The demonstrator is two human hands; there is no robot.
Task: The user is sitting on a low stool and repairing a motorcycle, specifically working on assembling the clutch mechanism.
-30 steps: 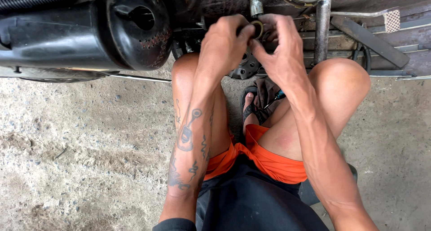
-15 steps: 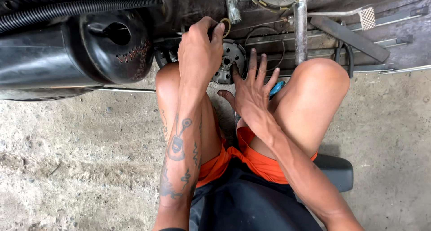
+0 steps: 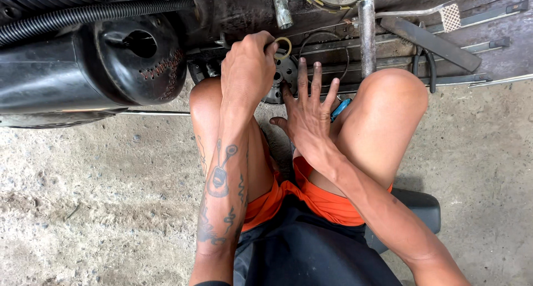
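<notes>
Your left hand is raised at the underside of the motorcycle, its fingertips pinched closed on a small yellowish ring, which it holds up just above a round toothed metal part that sits between your knees at the far edge of the floor; the ring is clear of the frame, though whether it touches the toothed part you cannot tell from here. Your right hand is open and holds nothing; its fingers are spread and point away from you, hovering just near of the toothed part and right of your left hand, with the thumb stretched out to the left. A blue-handled tool peeks out just right of that hand, against your right knee; most of it is hidden. To the far left lies the black muffler, with a ribbed black hose running above it; to the far right a grey vertical metal post stands just beyond your right knee, and a long dark side stand bar slants off to its right. You are squatting on a low black stool over rough concrete floor.
</notes>
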